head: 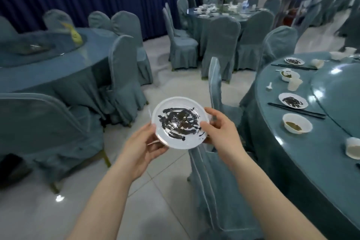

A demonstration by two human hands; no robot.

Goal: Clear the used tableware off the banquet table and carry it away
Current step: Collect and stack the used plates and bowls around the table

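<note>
A white plate (180, 123) smeared with dark sauce hangs over the floor in front of me, held from both sides. My left hand (145, 147) grips its near-left rim and my right hand (219, 127) its right rim. To the right stands the round banquet table (303, 160) in a teal cloth. On it lie two more dirty plates (293, 100) (294, 61), a white bowl with residue (297, 125), another bowl (287, 75), crumpled cups (295, 84), a white spoon (269, 86) and black chopsticks (296, 111).
A covered chair (216, 177) stands between me and the banquet table. Another covered table (48, 60) with chairs is on the left. A set table (220, 14) stands far back. Tiled floor (169, 84) runs between them. Dark curtains line the back wall.
</note>
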